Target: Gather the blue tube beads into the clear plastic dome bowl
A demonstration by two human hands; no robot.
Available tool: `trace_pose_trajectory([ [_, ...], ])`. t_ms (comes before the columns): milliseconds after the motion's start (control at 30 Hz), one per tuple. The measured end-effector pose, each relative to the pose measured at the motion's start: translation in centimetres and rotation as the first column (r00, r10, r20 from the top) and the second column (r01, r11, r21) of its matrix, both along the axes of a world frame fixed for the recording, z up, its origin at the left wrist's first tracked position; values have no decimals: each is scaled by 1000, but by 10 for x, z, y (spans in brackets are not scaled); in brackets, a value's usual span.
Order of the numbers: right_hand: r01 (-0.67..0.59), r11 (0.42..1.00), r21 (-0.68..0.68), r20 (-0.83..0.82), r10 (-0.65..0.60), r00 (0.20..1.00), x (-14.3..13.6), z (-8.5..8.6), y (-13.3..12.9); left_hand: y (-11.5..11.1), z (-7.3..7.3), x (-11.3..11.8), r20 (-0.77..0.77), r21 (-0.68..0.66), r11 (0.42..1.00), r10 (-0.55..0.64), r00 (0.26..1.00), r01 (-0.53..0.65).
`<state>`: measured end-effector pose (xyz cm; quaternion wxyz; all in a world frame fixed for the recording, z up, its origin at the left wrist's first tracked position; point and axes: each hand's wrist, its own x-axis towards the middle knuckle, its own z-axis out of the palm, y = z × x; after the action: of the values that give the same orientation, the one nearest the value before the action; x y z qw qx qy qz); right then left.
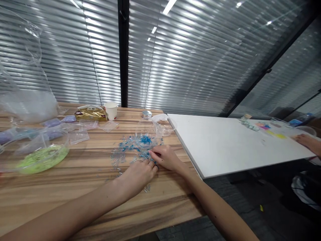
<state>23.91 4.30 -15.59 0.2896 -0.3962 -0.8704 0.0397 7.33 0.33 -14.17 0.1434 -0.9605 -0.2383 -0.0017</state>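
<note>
Small blue and clear tube-like pieces (pixel 125 145) lie scattered on the wooden table. A clear round plastic tub (pixel 147 125) stands among them, seemingly tilted, with a clump of blue pieces (pixel 145 140) in its lower part. My right hand (pixel 165 156) is closed just in front of the tub, thumb and fingers drawn together over the blue pieces. Beside it on the left, my left hand (pixel 144 172) rests low over the pieces with curled fingers. The two hands' fingertips nearly meet. What either hand pinches is too small or hidden to make out.
Behind the tub lie a clear lid (pixel 167 128) and a small round tin (pixel 146 114). Leftward are a paper cup (pixel 110 110), a gold packet (pixel 90 113), plastic bags (pixel 79 136) and a tub of green material (pixel 45 159). Another person's hand (pixel 307 142) rests on the white table (pixel 213 147).
</note>
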Motion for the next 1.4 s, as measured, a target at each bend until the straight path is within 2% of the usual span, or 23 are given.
trace_pose_trajectory([
  [200, 6, 1000, -20, 32, -6, 999, 0, 0, 0, 0, -1, 0, 21, 15, 1000, 3, 1000, -3],
  [400, -5, 1000, -10, 30, 6, 1000, 0, 0, 0, -1, 1, 1, -20, -53, 998, 31, 999, -32],
  [533, 6, 1000, -30, 45, -4, 999, 0, 2, 0, -4, 2, 2, 8, -46, 999, 28, 1000, -27],
  [833, -2, 995, -95, 73, 9, 997, -1, 3, -1, -8, 8, 5, -48, -116, 992, 46, 998, -51],
  [1400, -2, 995, -99, 70, 9, 997, -2, 3, -2, -6, -1, 3, 19, -113, 993, 25, 1000, -23],
])
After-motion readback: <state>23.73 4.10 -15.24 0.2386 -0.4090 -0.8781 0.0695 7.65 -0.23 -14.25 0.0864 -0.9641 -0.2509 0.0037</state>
